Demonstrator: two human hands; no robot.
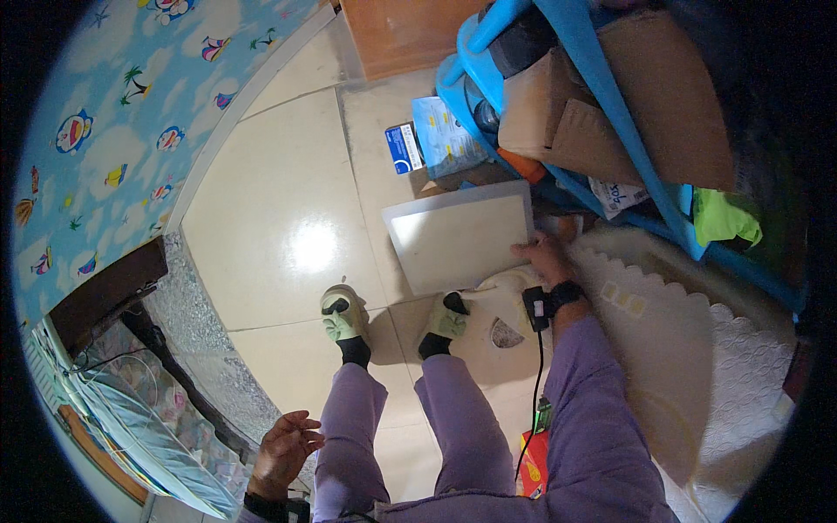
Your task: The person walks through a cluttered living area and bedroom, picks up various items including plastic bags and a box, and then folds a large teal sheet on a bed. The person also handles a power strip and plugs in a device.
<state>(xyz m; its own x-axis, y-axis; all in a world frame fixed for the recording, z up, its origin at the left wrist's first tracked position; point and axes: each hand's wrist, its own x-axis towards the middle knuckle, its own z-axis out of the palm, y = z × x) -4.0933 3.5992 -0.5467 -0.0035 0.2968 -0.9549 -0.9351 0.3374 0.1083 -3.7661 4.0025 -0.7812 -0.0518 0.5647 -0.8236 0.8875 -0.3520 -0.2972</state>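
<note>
A flat, pale rectangular panel (458, 240) with a whitish, translucent rim is tilted above the floor, in front of my feet. My right hand (549, 260) grips it at its lower right corner, and the fingers behind it are hidden. My left hand (283, 449) is beside my left thigh with nothing in it, its fingers loosely bent and apart. Just beyond the panel are a blue-and-white small box (404, 148) and a light blue package (447, 135).
Blue-framed shelving (610, 105) holds a brown cardboard box (641, 113) and a bright green bag (728, 218). A scalloped white cover (671, 340) lies to the right. On the left stands a cartoon-patterned blue surface (113, 113). A red box (534, 462) sits beside my right leg.
</note>
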